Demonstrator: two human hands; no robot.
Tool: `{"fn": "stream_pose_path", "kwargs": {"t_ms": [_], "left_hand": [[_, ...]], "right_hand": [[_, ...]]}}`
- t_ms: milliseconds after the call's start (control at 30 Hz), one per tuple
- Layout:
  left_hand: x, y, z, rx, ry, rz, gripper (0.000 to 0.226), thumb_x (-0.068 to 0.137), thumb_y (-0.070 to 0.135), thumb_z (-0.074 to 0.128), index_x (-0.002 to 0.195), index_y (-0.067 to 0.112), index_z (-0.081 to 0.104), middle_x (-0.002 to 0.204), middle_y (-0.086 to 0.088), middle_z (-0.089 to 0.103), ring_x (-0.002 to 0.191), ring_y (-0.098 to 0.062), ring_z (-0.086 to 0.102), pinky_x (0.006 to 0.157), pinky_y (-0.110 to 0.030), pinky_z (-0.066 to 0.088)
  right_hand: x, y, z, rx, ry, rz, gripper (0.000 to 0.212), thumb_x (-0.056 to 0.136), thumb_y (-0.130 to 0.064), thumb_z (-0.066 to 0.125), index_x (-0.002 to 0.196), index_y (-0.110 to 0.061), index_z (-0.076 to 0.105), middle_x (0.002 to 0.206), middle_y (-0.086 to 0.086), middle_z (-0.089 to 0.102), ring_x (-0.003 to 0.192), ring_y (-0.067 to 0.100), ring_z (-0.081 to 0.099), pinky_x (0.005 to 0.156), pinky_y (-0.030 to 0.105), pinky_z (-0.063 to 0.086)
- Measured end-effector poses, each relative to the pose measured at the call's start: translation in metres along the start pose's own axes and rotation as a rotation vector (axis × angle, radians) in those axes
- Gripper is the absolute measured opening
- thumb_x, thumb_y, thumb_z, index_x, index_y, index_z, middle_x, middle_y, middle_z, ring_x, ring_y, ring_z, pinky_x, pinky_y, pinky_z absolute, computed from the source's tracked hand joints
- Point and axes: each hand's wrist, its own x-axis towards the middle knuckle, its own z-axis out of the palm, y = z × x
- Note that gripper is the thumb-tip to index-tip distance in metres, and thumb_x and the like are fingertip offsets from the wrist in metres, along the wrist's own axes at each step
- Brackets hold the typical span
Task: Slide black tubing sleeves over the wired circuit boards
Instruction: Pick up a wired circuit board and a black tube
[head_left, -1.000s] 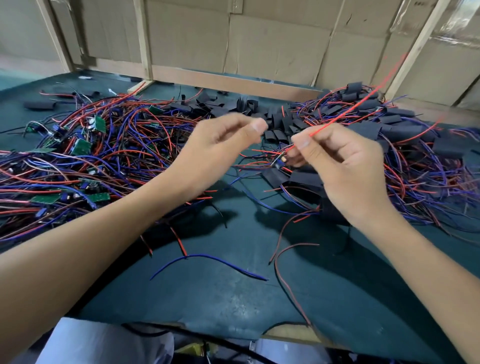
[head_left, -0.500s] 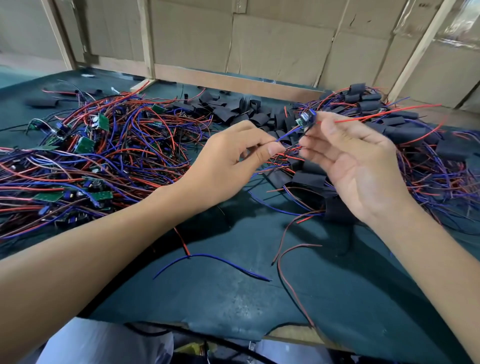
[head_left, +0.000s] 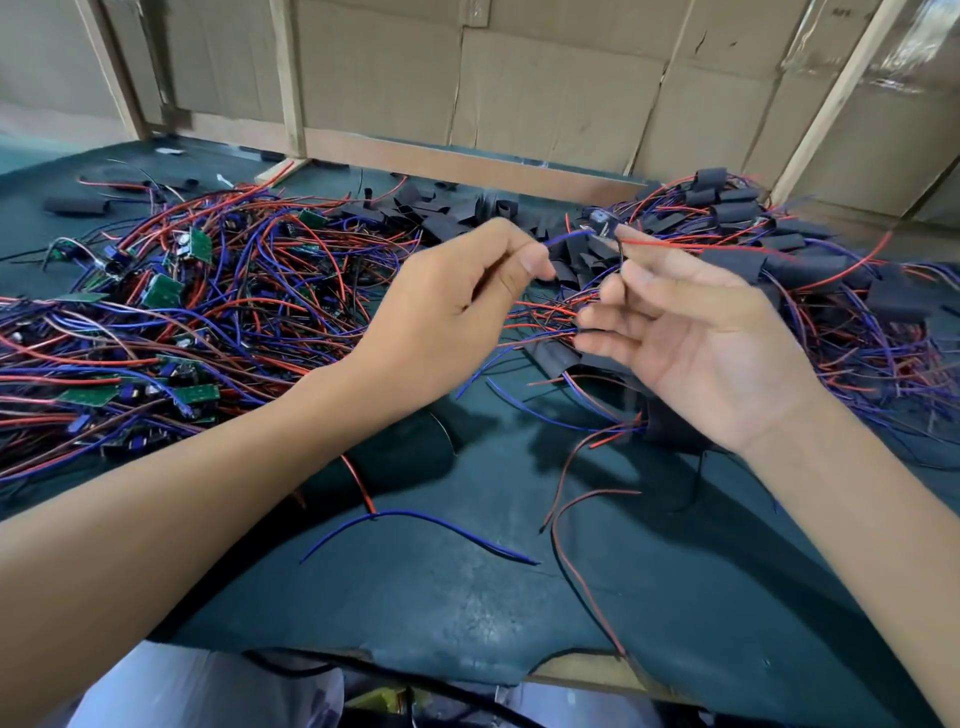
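the right hand has turned palm-up and opened since a second ago, when it was pinching a red wire with its back to the camera; its fingers now lie loosely spread, and only the thumb and forefinger tips seem to nip a thin dark lead just below the small circuit board, though that contact is too fine to be sure of. the board has risen from below the fingers to sit just above the right fingertips, its red wire trailing away past the thumb. the left hand has slid closer and pinches the blue wire between thumb and forefinger, drawing it taut toward the board. no black sleeve is in either hand; the loose ones lie on the mat beyond and under the fingers. by my reading the board is singled out and straightened, and a sleeve has yet to be picked.
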Motion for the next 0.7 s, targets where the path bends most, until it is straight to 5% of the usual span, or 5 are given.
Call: {"fn": "stream_pose_path", "kwargs": {"t_ms": [200,367,433,533,700], "left_hand": [[0.004,-0.002,-0.005,-0.052,0.039,-0.055,0.024,0.106,0.031,0.048,0.1,0.019,0.067,0.052,0.012,0.036,0.049,-0.006,0.031,0.049,-0.016,0.029],[0.001,0.002,0.001,-0.097,0.014,-0.066,0.023,0.106,0.024,0.046,0.111,0.019,0.068,0.063,0.006,0.042,0.053,-0.006,0.033,0.053,-0.018,0.03],[0.003,-0.002,0.005,-0.103,0.074,-0.137,0.022,0.105,0.022,0.048,0.114,0.018,0.068,0.063,0.01,0.045,0.056,-0.006,0.037,0.056,-0.021,0.033],[0.005,-0.005,0.011,-0.105,0.131,-0.258,0.018,0.103,0.021,0.051,0.11,0.018,0.068,0.064,0.012,0.052,0.059,-0.003,0.043,0.06,-0.023,0.036],[-0.006,0.01,0.021,-0.256,-0.066,-0.193,0.015,0.101,0.015,0.051,0.103,0.014,0.066,0.064,0.014,0.056,0.06,-0.007,0.048,0.063,-0.029,0.04]], "right_hand": [[-0.002,-0.009,-0.003,0.144,0.089,-0.127,0.067,0.081,0.006,0.05,0.145,-0.015,0.046,0.126,-0.001,0.071,0.109,0.023,0.067,0.089,0.034,0.054],[-0.002,0.001,0.009,-0.009,0.287,-0.297,0.1,0.092,0.012,0.05,0.16,-0.019,-0.016,0.132,0.015,0.068,0.115,0.03,0.069,0.089,0.036,0.055],[-0.008,0.007,0.014,-0.471,0.351,-0.562,0.091,0.096,0.007,0.056,0.162,-0.013,-0.002,0.121,0.01,0.073,0.098,0.028,0.073,0.082,0.034,0.056],[-0.018,0.018,0.019,-0.962,0.209,-0.768,0.035,0.098,-0.004,0.059,0.133,-0.012,0.062,0.097,-0.002,0.077,0.066,0.018,0.072,0.061,0.031,0.055],[-0.011,0.033,0.032,-0.698,0.189,-0.21,0.033,0.099,-0.048,0.06,0.086,-0.02,0.073,0.058,0.004,0.063,0.039,0.025,0.054,0.039,0.031,0.044]]}}
